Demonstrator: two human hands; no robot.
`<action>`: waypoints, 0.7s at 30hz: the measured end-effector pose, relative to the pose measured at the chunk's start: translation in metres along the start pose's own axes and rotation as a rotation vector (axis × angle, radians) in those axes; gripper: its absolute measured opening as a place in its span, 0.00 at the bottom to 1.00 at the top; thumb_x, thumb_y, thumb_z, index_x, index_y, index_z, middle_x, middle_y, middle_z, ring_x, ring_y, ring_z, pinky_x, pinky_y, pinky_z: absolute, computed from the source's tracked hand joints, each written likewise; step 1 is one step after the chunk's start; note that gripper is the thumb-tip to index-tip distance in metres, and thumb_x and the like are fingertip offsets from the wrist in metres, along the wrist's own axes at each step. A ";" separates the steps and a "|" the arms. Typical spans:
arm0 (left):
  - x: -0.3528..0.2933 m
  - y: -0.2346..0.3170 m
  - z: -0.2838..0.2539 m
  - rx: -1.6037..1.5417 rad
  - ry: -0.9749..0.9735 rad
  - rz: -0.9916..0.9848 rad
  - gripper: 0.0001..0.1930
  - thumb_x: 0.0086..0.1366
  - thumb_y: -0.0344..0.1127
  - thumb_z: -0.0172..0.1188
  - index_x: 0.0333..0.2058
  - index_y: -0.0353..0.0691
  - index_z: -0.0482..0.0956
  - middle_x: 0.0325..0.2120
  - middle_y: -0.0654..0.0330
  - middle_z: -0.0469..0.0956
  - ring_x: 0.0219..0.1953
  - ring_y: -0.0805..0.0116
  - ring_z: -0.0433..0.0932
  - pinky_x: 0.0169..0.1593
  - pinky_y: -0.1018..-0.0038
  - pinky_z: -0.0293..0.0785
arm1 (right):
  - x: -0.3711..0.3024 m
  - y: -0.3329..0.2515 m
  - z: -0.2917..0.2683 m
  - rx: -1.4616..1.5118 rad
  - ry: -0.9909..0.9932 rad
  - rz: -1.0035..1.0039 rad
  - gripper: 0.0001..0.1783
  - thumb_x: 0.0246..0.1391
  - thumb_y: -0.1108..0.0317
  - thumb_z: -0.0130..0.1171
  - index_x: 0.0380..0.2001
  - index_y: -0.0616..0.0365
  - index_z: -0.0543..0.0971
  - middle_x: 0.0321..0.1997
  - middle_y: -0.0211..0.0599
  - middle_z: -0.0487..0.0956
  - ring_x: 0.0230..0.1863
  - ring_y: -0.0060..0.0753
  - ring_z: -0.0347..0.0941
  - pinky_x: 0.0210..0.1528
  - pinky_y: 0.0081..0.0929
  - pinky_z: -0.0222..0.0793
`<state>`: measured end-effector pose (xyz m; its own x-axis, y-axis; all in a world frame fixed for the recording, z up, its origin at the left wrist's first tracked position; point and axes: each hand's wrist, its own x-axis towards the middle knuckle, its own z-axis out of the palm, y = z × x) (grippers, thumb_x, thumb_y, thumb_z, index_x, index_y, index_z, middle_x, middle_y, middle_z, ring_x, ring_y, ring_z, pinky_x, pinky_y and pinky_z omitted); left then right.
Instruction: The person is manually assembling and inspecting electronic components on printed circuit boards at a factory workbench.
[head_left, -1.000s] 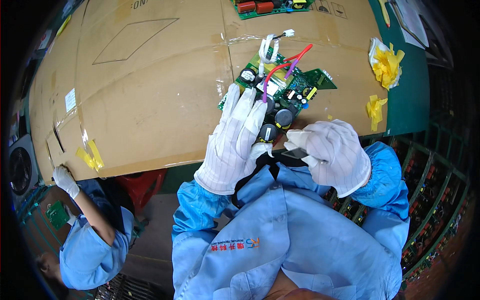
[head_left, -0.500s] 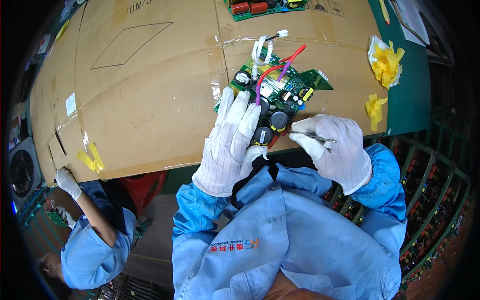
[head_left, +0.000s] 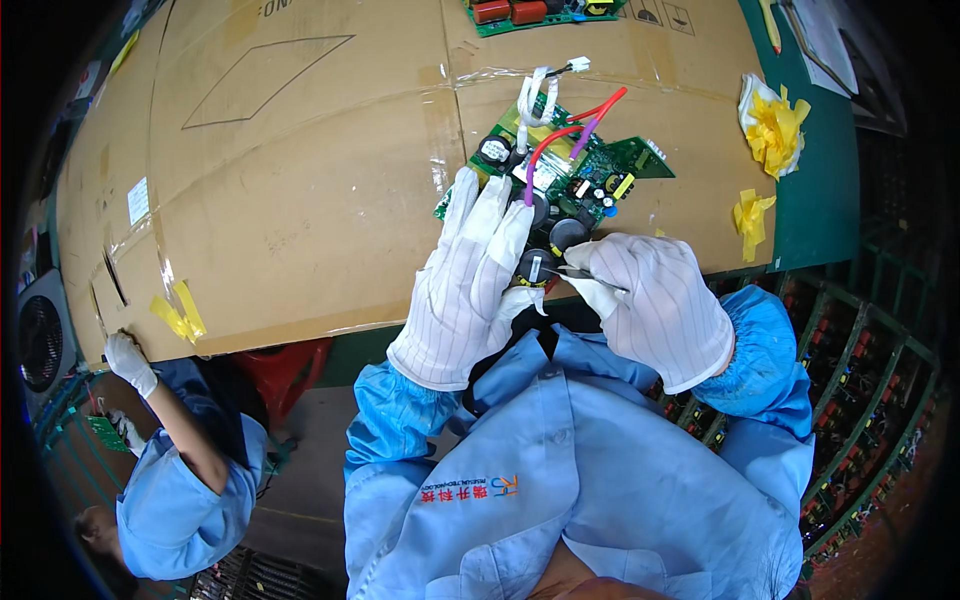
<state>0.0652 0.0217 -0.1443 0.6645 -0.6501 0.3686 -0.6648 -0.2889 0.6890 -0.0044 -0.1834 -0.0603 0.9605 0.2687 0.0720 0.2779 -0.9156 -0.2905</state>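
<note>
A green circuit board (head_left: 590, 165) with black round capacitors and red, purple and white wires is at the near edge of the cardboard-covered table. My left hand (head_left: 465, 280), in a white striped glove, grips its left side, fingers stretched over the parts and thumb at the near edge. My right hand (head_left: 655, 310), gloved alike, is closed on slim metal tweezers (head_left: 600, 280). Their tips are beside the nearest black capacitor (head_left: 536, 266); whether they touch it I cannot tell.
Another circuit board (head_left: 530, 12) lies at the far edge. Yellow tape scraps (head_left: 775, 130) sit on the right, with more tape (head_left: 180, 315) at the left. A co-worker's gloved hand (head_left: 130, 362) rests at the left table edge. Racks of boards (head_left: 850, 400) stand at right.
The board and my left hand have shifted slightly right. My right hand has moved left with the tweezers, bringing their tips closer to the nearest capacitor.
</note>
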 end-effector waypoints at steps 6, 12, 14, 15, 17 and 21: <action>-0.001 0.001 0.001 0.004 0.008 -0.014 0.34 0.73 0.55 0.54 0.66 0.33 0.67 0.65 0.36 0.66 0.70 0.28 0.61 0.72 0.41 0.57 | -0.004 0.003 0.007 0.135 0.123 0.034 0.12 0.54 0.69 0.68 0.42 0.54 0.81 0.41 0.34 0.83 0.43 0.37 0.81 0.45 0.34 0.73; -0.002 -0.002 0.002 -0.025 -0.013 -0.019 0.33 0.73 0.54 0.53 0.65 0.33 0.67 0.66 0.37 0.66 0.70 0.28 0.59 0.72 0.42 0.57 | -0.002 -0.002 0.003 0.030 0.108 0.026 0.12 0.54 0.68 0.66 0.42 0.55 0.81 0.39 0.35 0.83 0.40 0.39 0.81 0.43 0.35 0.73; -0.001 -0.001 0.001 -0.014 -0.004 -0.019 0.33 0.73 0.53 0.53 0.66 0.33 0.67 0.66 0.37 0.66 0.70 0.28 0.59 0.72 0.42 0.57 | 0.001 0.000 0.003 0.059 0.078 0.015 0.12 0.55 0.68 0.66 0.42 0.55 0.80 0.38 0.36 0.83 0.39 0.39 0.81 0.41 0.34 0.72; -0.001 -0.001 0.001 -0.010 -0.002 -0.019 0.32 0.74 0.53 0.53 0.66 0.33 0.67 0.66 0.37 0.65 0.71 0.28 0.59 0.72 0.42 0.57 | 0.001 0.001 0.003 0.075 0.063 0.011 0.11 0.55 0.68 0.65 0.42 0.56 0.79 0.37 0.36 0.82 0.38 0.39 0.81 0.40 0.34 0.72; -0.001 0.000 0.000 -0.006 -0.014 -0.022 0.33 0.73 0.53 0.54 0.66 0.34 0.67 0.66 0.37 0.65 0.71 0.28 0.59 0.72 0.42 0.57 | 0.003 0.000 0.002 0.101 0.021 0.020 0.11 0.55 0.69 0.65 0.42 0.56 0.78 0.36 0.37 0.82 0.36 0.40 0.81 0.38 0.34 0.72; -0.003 0.001 0.000 -0.007 -0.014 -0.034 0.34 0.72 0.55 0.55 0.66 0.34 0.67 0.67 0.36 0.65 0.71 0.27 0.58 0.72 0.43 0.57 | 0.007 -0.002 0.000 0.059 0.055 -0.002 0.11 0.56 0.68 0.65 0.41 0.57 0.77 0.35 0.37 0.82 0.34 0.41 0.80 0.37 0.34 0.71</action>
<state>0.0630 0.0235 -0.1448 0.6822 -0.6494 0.3360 -0.6391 -0.3064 0.7054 0.0016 -0.1794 -0.0590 0.9596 0.2524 0.1243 0.2803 -0.8955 -0.3457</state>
